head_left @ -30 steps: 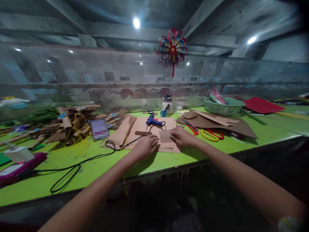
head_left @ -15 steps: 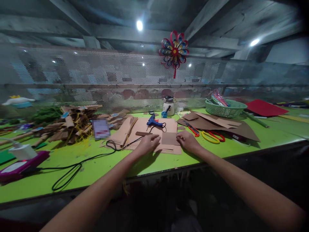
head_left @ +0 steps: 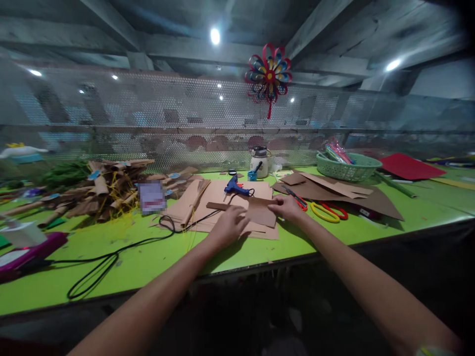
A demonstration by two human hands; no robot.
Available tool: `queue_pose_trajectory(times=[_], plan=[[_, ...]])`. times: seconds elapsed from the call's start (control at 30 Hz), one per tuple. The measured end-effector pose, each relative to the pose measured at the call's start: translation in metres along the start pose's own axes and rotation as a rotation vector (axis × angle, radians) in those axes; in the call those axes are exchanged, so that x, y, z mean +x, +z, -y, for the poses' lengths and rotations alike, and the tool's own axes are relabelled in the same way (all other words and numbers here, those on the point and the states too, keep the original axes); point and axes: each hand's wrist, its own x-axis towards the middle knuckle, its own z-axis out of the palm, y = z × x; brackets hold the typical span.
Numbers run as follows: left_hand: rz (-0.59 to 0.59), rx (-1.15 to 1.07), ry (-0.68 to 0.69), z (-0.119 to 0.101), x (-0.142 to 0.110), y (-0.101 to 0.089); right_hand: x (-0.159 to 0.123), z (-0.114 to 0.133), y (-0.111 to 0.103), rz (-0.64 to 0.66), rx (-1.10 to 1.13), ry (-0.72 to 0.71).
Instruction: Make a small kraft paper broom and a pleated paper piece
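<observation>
- Lime-green worktop [head_left: 129, 267], w/ a big dark brown sheet [head_left: 382, 206] & green basket [head_left: 345, 171] on the R side.
- Tan paper sheets [head_left: 265, 190], stacked mid-worktop, edges uneven; bottom ones could slide if a wrist or sleeve catches an overhang.
- Black cord [head_left: 143, 241], looped across the L side & over the tan sheets to the glue gun; a forearm snagging a loop could drag the gun.
- R hand [head_left: 289, 208]: fingers pinch the small brown card at its upper R edge.
- L hand [head_left: 229, 227]: fingers part-curled by the card's L side; can't tell if they grip it.
- Small brown card [head_left: 261, 215]: btwn the hands, above the tan sheets, slightly bent; uneven pressure could crease it.
- Blue glue gun [head_left: 237, 188]: on the tan sheets, just beyond the card. Can't tell if hot; if so, the nozzle could burn a hand or drip glue.
- Narrow brown strip [head_left: 218, 205]: beside L hand; a knock could shift it.
</observation>
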Motion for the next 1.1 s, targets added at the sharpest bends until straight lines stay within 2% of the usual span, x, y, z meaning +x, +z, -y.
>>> queue_pose_trajectory(times=[0.1,0.2,0.33,0.47,0.57,0.73,0.93,1.1], plan=[[-0.086,-0.122,-0.094,-0.003,0.013,-0.019,-0.008,0.017,-0.005,0.079,0.217,-0.013],[-0.055,-0.243,-0.128,-0.014,0.018,-0.037,-0.016,0.038,-0.002,0.181,0.373,-0.008],[0.094,-0.547,-0.299,-0.022,0.006,-0.048,-0.029,0.059,0.011,0.303,0.506,0.04],[0.068,-0.584,-0.371,-0.02,-0.014,-0.053,-0.041,0.065,0.028,0.36,0.716,0.145],[0.042,-0.615,-0.393,-0.019,-0.027,-0.057,-0.046,0.065,0.041,0.337,0.896,0.258],[0.015,-0.67,-0.473,-0.012,-0.041,-0.058,-0.051,0.069,0.058,0.223,0.934,0.297],[0.014,-0.737,-0.506,-0.008,-0.046,-0.053,-0.053,0.068,0.059,0.149,1.016,0.315],[0.059,-0.79,-0.512,-0.007,-0.045,-0.055,-0.053,0.068,0.056,0.154,1.049,0.343]])
